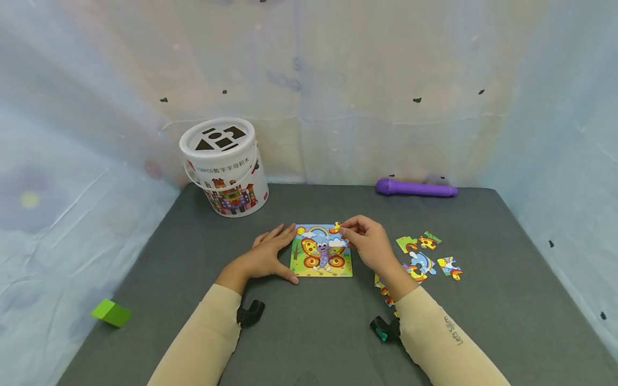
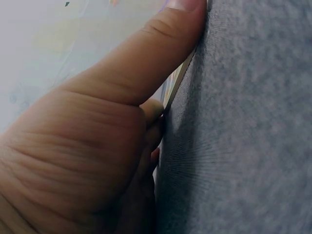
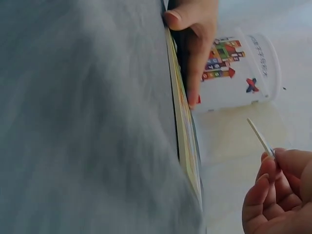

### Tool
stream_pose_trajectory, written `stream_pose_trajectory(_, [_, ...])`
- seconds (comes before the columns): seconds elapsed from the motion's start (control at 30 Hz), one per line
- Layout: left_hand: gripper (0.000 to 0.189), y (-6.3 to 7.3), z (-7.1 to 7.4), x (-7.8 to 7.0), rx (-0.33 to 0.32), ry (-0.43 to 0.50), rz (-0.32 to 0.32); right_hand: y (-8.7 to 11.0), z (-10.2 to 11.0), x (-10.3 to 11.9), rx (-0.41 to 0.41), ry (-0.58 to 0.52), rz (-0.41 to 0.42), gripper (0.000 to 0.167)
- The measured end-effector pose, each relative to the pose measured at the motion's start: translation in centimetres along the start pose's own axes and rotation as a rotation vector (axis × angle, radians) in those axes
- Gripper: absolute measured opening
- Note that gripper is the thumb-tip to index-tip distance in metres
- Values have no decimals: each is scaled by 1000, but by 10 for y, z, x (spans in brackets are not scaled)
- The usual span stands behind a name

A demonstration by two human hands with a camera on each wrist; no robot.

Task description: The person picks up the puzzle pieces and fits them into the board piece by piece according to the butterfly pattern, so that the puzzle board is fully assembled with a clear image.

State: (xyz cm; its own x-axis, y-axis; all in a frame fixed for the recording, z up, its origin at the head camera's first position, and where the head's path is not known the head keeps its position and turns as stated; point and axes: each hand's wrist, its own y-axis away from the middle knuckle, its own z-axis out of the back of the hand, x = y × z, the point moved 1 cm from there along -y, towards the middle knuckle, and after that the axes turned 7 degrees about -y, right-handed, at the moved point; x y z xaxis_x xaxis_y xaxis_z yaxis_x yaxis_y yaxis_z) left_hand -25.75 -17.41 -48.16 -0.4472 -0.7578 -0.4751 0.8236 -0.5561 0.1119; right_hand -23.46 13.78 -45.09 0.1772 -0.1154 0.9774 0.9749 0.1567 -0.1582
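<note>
A square butterfly jigsaw puzzle (image 1: 309, 272) lies on the grey table, with a pale patch showing at its upper right. My left hand (image 1: 267, 256) rests along its left side, fingers stretched out near the top corner and thumb by the lower corner. Between thumb and fingertips my right hand (image 1: 370, 245) pinches a puzzle piece (image 3: 259, 135), seen edge-on in the right wrist view and raised over the puzzle's upper right corner. Several loose puzzle pieces (image 1: 422, 262) lie to the right, some partly hidden behind the right forearm.
A white lidded bucket (image 1: 230, 171) with a handle stands at the back left. Along the back edge lies a purple microphone-shaped toy (image 1: 417, 188). A green block (image 1: 112, 313) sits at the table's left edge. Printed curtains (image 1: 338, 107) close off the back and sides.
</note>
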Motion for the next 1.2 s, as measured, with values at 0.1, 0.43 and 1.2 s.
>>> stream_pose_trajectory(0.1, [139, 0, -1, 1, 3, -9, 9, -7, -13, -3, 0, 2, -30, 14])
stream_pose_trajectory(0.43, [138, 0, -2, 1, -10, 11, 12, -28, -50, -17, 99, 82, -160, 15])
stream_pose_trajectory(1.2, [135, 0, 0, -1, -4, 1, 0, -5, -34, 12, 741, 989, 90, 67])
